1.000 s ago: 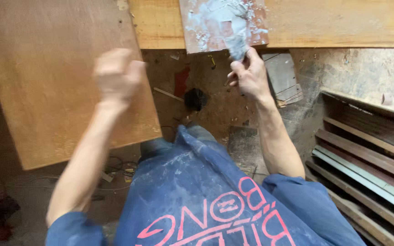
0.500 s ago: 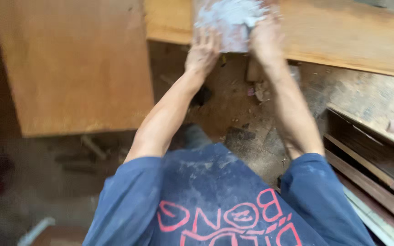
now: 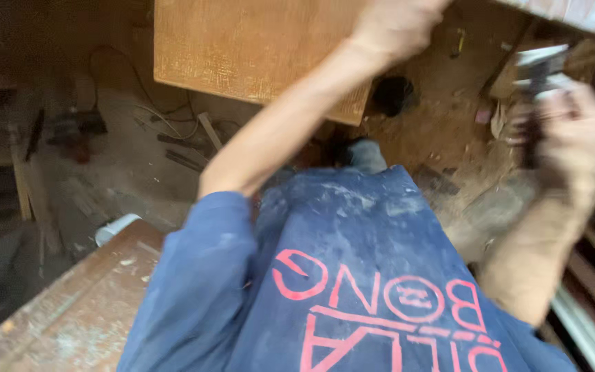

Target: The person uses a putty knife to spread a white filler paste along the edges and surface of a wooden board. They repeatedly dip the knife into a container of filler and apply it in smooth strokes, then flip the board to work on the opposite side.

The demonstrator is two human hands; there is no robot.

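Now the right hand (image 3: 566, 131), at right of frame, has come away gripping a scraper (image 3: 535, 103); the left hand (image 3: 394, 24), top centre, looks clenched near the board (image 3: 242, 48).

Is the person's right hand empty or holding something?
Holding something: the right hand is curled around a dark-handled, pale-bladed tool; motion blur hides what kind.

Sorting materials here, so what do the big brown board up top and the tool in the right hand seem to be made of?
The board looks like plywood or veneered wood: flat, matte orange-brown, faint grain. The tool in the right hand seems to have a dark handle and a pale blade, perhaps metal; motion blur leaves that open.
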